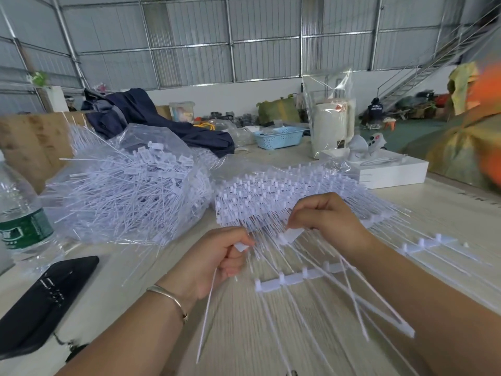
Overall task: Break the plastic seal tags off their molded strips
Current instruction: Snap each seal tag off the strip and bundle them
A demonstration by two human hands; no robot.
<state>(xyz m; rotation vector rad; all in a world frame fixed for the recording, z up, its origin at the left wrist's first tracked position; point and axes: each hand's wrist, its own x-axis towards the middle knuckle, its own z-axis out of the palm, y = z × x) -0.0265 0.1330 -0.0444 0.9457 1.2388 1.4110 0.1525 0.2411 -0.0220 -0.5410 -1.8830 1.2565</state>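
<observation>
A pale wooden table (pixel 271 335) carries everything. On its left half a clear plastic bag (pixel 127 185) lies heaped with loose white seal tags, their thin tails sticking out in all directions. Just right of it sits a stack of molded strips (pixel 273 194), tags in rows with tails fanning toward the person. A white box (pixel 393 172) stands behind the stack, and a black phone (pixel 46 302) lies at the near left beside a water bottle (pixel 19 213).

Both forearms reach in from the bottom edge and converge near the stack's front. The left hand (pixel 217 261), a thin bracelet (pixel 169 297) at its wrist, is curled knuckles up, thumb and forefinger pinching a single seal tag (pixel 241 246) whose tail hangs down past the wrist. The right hand (pixel 328 221) arches over the fanned tails, fingers bent downward, fingertips pinching the flat head of another tag (pixel 291 236); whether that one remains joined to its strip cannot be told. A partly stripped strip (pixel 295 278) lies below the right hand, a second one (pixel 423 244) to its right.
</observation>
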